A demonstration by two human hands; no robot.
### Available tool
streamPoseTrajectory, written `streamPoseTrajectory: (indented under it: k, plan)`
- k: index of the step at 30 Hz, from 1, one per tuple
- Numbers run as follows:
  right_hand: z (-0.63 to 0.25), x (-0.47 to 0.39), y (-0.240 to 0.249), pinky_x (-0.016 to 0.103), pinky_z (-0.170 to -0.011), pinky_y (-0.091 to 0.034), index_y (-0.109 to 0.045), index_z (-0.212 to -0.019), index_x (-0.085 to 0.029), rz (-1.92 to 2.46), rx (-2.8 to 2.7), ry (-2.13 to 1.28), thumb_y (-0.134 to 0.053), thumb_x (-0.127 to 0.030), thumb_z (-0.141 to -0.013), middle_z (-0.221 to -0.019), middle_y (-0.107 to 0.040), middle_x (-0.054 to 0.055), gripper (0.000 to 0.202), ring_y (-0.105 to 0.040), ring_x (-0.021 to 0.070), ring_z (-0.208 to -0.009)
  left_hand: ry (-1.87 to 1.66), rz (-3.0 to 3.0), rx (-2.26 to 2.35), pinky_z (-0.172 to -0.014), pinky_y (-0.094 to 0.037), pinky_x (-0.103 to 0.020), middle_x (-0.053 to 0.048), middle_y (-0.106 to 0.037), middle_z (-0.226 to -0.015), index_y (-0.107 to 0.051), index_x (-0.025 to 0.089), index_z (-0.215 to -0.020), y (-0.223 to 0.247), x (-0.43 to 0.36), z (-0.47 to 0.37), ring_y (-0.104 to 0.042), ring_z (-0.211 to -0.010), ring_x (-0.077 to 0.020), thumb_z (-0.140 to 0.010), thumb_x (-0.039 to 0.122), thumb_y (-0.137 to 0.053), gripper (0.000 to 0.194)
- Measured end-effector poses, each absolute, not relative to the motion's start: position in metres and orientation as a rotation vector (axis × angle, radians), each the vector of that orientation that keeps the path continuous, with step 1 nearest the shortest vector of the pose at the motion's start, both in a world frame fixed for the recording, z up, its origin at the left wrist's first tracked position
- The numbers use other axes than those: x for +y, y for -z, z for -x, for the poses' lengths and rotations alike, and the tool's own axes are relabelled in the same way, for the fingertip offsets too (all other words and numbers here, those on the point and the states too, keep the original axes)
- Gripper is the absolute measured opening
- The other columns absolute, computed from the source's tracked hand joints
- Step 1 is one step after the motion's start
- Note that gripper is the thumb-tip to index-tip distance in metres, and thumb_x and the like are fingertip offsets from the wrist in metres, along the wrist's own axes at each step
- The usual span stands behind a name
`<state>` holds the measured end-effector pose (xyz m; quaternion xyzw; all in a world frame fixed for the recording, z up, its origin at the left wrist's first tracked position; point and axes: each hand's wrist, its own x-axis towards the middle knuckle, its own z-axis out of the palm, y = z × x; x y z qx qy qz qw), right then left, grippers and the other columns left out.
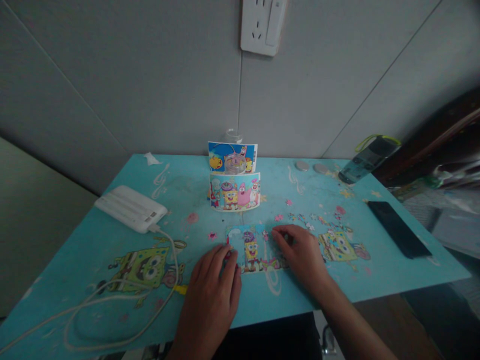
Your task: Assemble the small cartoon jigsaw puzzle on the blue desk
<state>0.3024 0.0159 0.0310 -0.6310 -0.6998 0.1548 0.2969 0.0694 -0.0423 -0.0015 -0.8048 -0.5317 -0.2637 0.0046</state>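
A partly assembled jigsaw puzzle [252,250] with a yellow cartoon figure lies flat near the front of the table. My left hand [215,280] rests on its left edge, fingers stretched out and covering that side. At its right side is my right hand [300,250], with thumb and forefinger drawn together; whether a piece is between them is hidden. Just left of those fingertips is a small pinkish puzzle piece [265,234]. Several loose puzzle pieces [302,218] are spread beyond my right hand, and a pink piece [212,235] lies beyond my left.
A picture card [235,200] stands upright behind the puzzle, with a clear jar [235,164] behind it. To the left are a white power bank [129,207] and its looping cable [176,265]. A black phone [398,229] and a bottle [369,159] are on the right.
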Motion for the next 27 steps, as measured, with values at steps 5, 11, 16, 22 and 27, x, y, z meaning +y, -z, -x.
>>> streamPoseTrajectory:
  k: [5, 11, 16, 22, 27]
  plan:
    - [-0.301, 0.011, -0.028, 0.037, -0.084, -0.048, -0.076, -0.106, -0.026, 1.604, -2.011, -0.379, -0.063, -0.032, -0.098, -0.095, -0.073, 0.005, 0.017, -0.064, 0.022, -0.09, 0.803, 2.539, -1.669, -0.102, -0.052, -0.053, -0.014, -0.061, -0.133, -0.06, 0.017, -0.13, 0.003, -0.042, -0.069, -0.057, -0.124, -0.0316, -0.1, 0.023, -0.053, 0.031]
    - [-0.292, 0.011, -0.027, 0.041, -0.089, -0.046, -0.073, -0.117, -0.028, 1.667, -2.107, -0.295, -0.069, -0.038, -0.094, -0.101, -0.069, 0.006, 0.025, -0.062, 0.0247, -0.098, 0.795, 2.544, -1.635, -0.103, -0.05, -0.052, -0.015, -0.061, -0.133, -0.059, 0.017, -0.131, 0.004, -0.041, -0.066, -0.057, -0.124, -0.0318, -0.1, 0.024, -0.054, 0.033]
    - [-0.293, 0.014, -0.026, 0.04, -0.091, -0.046, -0.074, -0.111, -0.027, 1.675, -2.076, -0.344, -0.07, -0.037, -0.094, -0.103, -0.068, 0.006, 0.021, -0.062, 0.0244, -0.101, 0.809, 2.536, -1.614, -0.102, -0.051, -0.052, -0.015, -0.063, -0.13, -0.06, 0.016, -0.13, 0.006, -0.041, -0.065, -0.059, -0.121, -0.0319, -0.099, 0.023, -0.054, 0.032]
    - [-0.291, 0.014, -0.028, 0.039, -0.091, -0.045, -0.073, -0.107, -0.025, 1.672, -2.05, -0.376, -0.069, -0.034, -0.094, -0.103, -0.069, 0.006, 0.016, -0.062, 0.0237, -0.1, 0.809, 2.543, -1.605, -0.101, -0.051, -0.052, -0.014, -0.062, -0.131, -0.059, 0.018, -0.131, 0.007, -0.04, -0.065, -0.059, -0.121, -0.0318, -0.099, 0.023, -0.054, 0.033]
    - [-0.288, 0.012, -0.029, 0.04, -0.091, -0.042, -0.074, -0.106, -0.023, 1.694, -2.056, -0.295, -0.064, -0.033, -0.097, -0.102, -0.07, 0.007, 0.016, -0.063, 0.0239, -0.098, 0.822, 2.539, -1.603, -0.101, -0.051, -0.052, -0.014, -0.062, -0.131, -0.059, 0.018, -0.129, 0.007, -0.039, -0.065, -0.059, -0.121, -0.0317, -0.099, 0.024, -0.054, 0.031]
